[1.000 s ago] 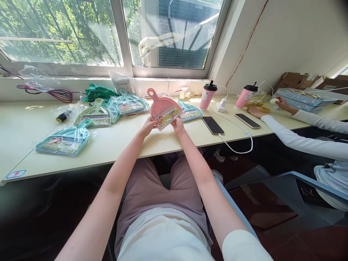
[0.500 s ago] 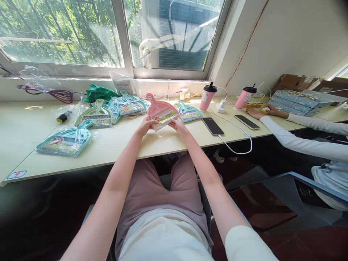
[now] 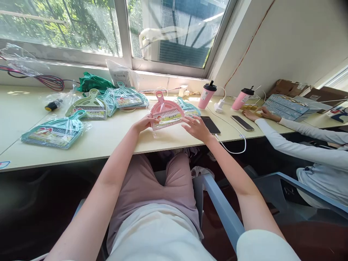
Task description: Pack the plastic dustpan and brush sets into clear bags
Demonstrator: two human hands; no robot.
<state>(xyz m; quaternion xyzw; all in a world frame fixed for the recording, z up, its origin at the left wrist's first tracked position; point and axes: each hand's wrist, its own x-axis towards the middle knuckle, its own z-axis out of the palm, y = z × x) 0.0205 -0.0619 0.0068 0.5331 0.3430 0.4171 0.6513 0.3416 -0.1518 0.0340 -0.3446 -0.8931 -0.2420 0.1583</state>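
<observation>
Now your left hand (image 3: 145,123) has fingers clamped on the lower corner of the pink dustpan (image 3: 166,114), a rounded plastic scoop with a looped handle and bristly brush, in crinkly clear wrap above the bench (image 3: 108,139). Your right hand (image 3: 196,127) hovers at its other side, fingers spread apart, just before the flat, dark phone (image 3: 210,125).

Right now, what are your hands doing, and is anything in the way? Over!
Left hand: gripping pink dustpan by its left edge. Right hand: open, fingers at its right edge. Close by: charging phone, one teal dustpan. Over.
</observation>
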